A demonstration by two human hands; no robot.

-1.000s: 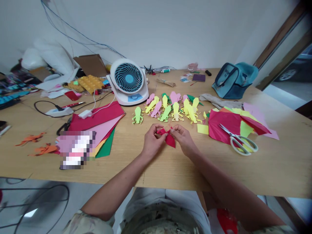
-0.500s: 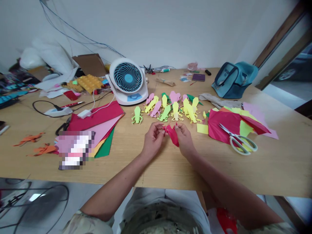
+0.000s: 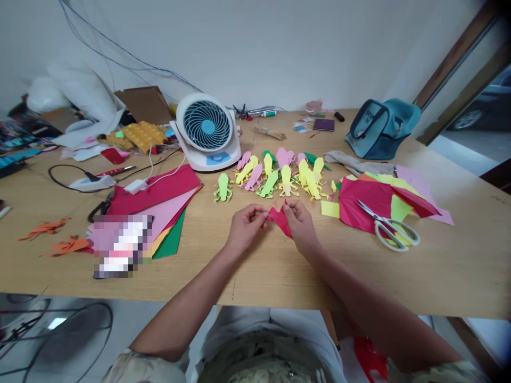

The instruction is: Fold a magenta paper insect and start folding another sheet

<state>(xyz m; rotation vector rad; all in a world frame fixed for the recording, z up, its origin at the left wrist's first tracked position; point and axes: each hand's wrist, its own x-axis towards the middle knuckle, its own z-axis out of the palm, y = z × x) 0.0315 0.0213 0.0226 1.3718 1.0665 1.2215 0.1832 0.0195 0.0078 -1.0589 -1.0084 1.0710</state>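
The left hand (image 3: 244, 226) and the right hand (image 3: 300, 226) are meeting over the middle of the table (image 3: 279, 271), and both are pinching one small piece of red folded paper (image 3: 280, 219) between them. The left hand is closing its thumb and fingertips on the left tip of the paper, while the right hand is gripping the right part with thumb and forefinger, its other fingers curled loosely. The red folded paper is sitting just above the wood, or perhaps touching it; this I cannot tell. Just beyond the hands, a row of paper insects (image 3: 279, 178) in yellow, pink and light green is lying on the table, many of them overlapping, and one green insect (image 3: 222, 187) is lying a little apart at the left end of this row. Behind the row a small white fan (image 3: 207, 130) with a blue grille is standing upright, facing the person. To the right of the hands a loose pile of cut paper (image 3: 361, 199) in red, yellow and pink is spreading out, and a pair of scissors (image 3: 389, 227) with pale handles is resting on top of it. A blue bag (image 3: 379, 130) is standing near the far right edge. To the left, a stack of large coloured sheets (image 3: 159, 198) is lying flat, and two orange paper figures (image 3: 59, 236) are lying well apart from the hands, near the left edge.
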